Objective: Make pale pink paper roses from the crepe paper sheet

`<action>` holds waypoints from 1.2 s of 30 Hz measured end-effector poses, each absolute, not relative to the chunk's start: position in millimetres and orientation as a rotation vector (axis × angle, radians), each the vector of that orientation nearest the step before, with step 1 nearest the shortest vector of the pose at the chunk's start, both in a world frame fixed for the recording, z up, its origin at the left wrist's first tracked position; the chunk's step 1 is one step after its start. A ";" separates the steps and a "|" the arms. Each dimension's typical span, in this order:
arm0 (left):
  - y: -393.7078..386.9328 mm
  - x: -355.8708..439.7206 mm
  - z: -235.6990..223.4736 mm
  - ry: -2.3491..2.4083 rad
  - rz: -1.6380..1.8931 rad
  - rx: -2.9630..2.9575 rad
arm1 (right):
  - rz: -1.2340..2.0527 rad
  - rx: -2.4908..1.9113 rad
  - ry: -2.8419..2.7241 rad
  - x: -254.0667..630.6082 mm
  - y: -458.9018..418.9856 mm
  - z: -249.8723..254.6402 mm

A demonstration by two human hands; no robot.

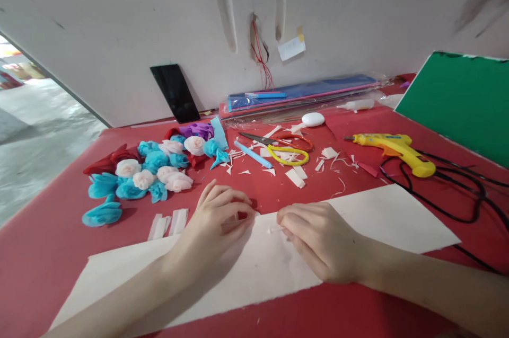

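A long white paper sheet (238, 287) lies across the red table under both of my hands. My left hand (217, 221) is over the sheet's far edge with its fingers curled and the tips together; whatever they pinch is too small to name. Opposite it, my right hand (324, 240) is closed near the middle of the sheet. A small thin white piece (272, 230) pokes out from its fingertips. Two white strips (169, 224) lie just beyond the sheet, to the left of my left hand.
Blue, white, red and purple paper flowers (155, 160) cluster at the left. Scissors (288, 153), a blue pen (252, 154) and paper scraps lie beyond my hands. At the right are a yellow glue gun (397, 148), its black cord and a green board (461, 105). A phone (175, 93) leans on the wall.
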State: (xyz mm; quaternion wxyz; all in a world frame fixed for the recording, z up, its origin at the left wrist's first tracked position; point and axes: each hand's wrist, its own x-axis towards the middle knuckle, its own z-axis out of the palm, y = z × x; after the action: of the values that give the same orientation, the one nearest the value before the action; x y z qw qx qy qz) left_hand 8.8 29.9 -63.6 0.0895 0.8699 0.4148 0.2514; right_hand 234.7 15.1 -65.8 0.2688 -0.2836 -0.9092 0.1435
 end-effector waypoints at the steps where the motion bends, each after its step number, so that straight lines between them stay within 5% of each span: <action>1: 32.4 7.5 -65.1 1.228 0.729 2.606 | 0.385 -0.766 -2.452 234.7 15.1 -65.3; 23: 33.5 12.0 -53.7 0.936 0.749 2.964 | 0.297 -0.770 -2.456 234.5 15.4 -65.6; 36: 40.6 8.4 -61.7 1.128 0.960 2.601 | 0.281 -0.746 -2.433 232.3 16.0 -66.6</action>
State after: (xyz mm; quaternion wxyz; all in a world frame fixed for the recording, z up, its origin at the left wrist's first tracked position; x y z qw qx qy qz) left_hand 8.4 40.6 -61.7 0.0742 0.8666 0.3758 0.3197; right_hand 232.3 16.0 -66.6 0.2868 -0.2790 -0.9104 0.1053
